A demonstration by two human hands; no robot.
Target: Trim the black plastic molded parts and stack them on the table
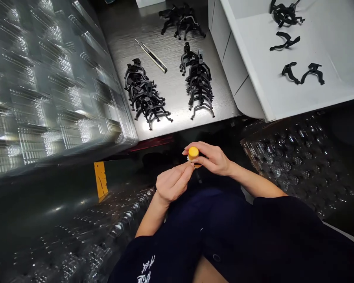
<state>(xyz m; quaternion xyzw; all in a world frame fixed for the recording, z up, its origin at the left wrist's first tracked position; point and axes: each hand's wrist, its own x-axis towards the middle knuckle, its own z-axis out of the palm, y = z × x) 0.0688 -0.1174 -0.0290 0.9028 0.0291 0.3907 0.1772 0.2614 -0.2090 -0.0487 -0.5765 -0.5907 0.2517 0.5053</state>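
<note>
A small yellow cylinder (pixel 193 153) sits between my hands, its round top facing up. My right hand (pixel 211 158) pinches it between thumb and fingers, and my left hand (pixel 173 182) presses its fingertips against its lower side. A thin tan piece (pixel 197 166) shows below it, partly hidden by my fingers. Black plastic clip-like parts lie ahead in loose piles (pixel 144 94) (pixel 198 86) on a brushed steel table (pixel 171 92), out of reach of neither hand's contact. Steel tweezers (pixel 151 56) lie beside them.
Stacks of clear plastic blister trays (pixel 47 90) rise on the left, with more (pixel 292 161) on the right. A white tray (pixel 301 94) holds several black parts. Another black pile (pixel 183 21) lies at the table's far end. A yellow tag (pixel 100 180) stands at lower left.
</note>
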